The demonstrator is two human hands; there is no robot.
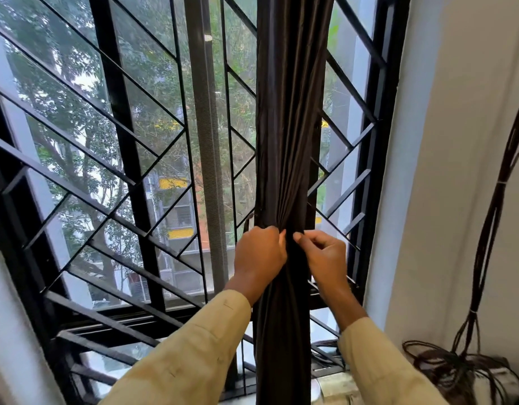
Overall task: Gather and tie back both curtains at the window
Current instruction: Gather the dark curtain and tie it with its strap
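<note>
A dark brown curtain [287, 127] hangs bunched into a narrow column at the right half of the window. My left hand [259, 255] grips the gathered cloth from the left at waist height. My right hand [322, 255] pinches the cloth or a dark tie from the right, thumb and fingers curled at the same height. The two hands almost touch at the middle of the bundle. A thin dark strap end [248, 220] shows just left of the bundle above my left hand. A second curtain is not in view.
A black metal grille [121, 159] with slanted bars covers the window, trees and buildings beyond. A grey folded screen post [207, 141] stands left of the curtain. A white wall [457, 141] rises at the right, with dark cables [483, 258] hanging to a coil [451, 366] at the corner.
</note>
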